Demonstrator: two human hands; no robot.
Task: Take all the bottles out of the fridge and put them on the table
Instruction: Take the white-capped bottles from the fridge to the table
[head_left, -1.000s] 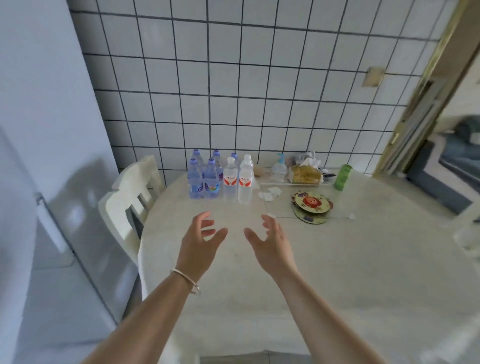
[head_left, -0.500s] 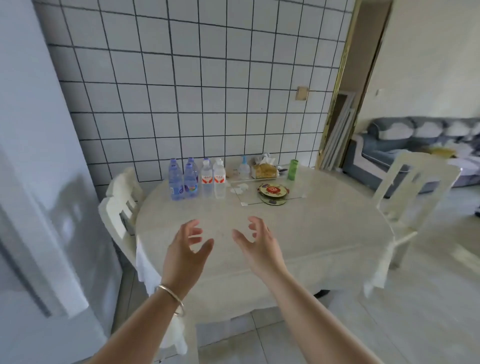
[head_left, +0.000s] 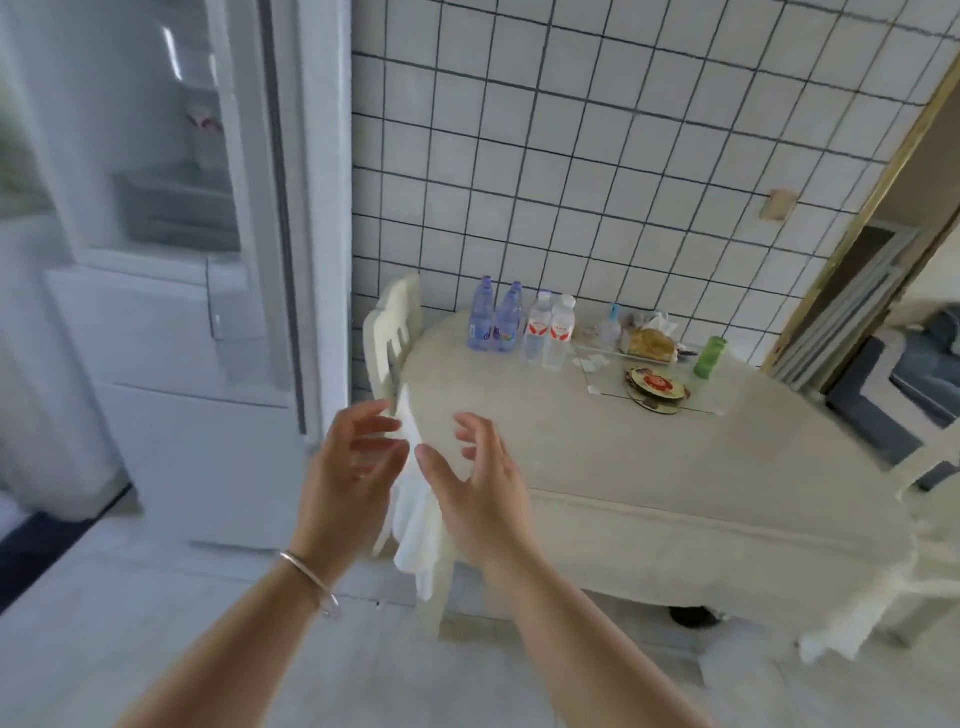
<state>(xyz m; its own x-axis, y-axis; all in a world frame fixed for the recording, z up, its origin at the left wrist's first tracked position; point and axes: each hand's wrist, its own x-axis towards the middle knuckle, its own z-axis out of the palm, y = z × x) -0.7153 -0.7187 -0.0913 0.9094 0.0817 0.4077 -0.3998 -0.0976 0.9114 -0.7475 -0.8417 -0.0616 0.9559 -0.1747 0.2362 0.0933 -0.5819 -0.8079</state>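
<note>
Several water bottles stand grouped at the table's (head_left: 675, 467) far left by the tiled wall: blue-tinted ones (head_left: 493, 317) and clear ones with red labels (head_left: 550, 327). The white fridge (head_left: 197, 322) is at the left with its door open, and a blurred red-labelled bottle (head_left: 202, 135) shows on a door shelf. My left hand (head_left: 353, 467) and my right hand (head_left: 478, 483) hover side by side in front of me, off the table's near left corner. Both have loose, spread fingers and hold nothing.
A white chair (head_left: 392, 332) stands between fridge and table. On the table's far side lie a decorated plate (head_left: 657, 387), a green cup (head_left: 709, 356), a bag of bread (head_left: 652, 343) and a small clear bottle (head_left: 610, 325). A doorway at right shows a grey sofa (head_left: 924, 384).
The view has swung left and backed away from the table, bringing the open fridge into sight. My empty hands stay raised together in front of me.
</note>
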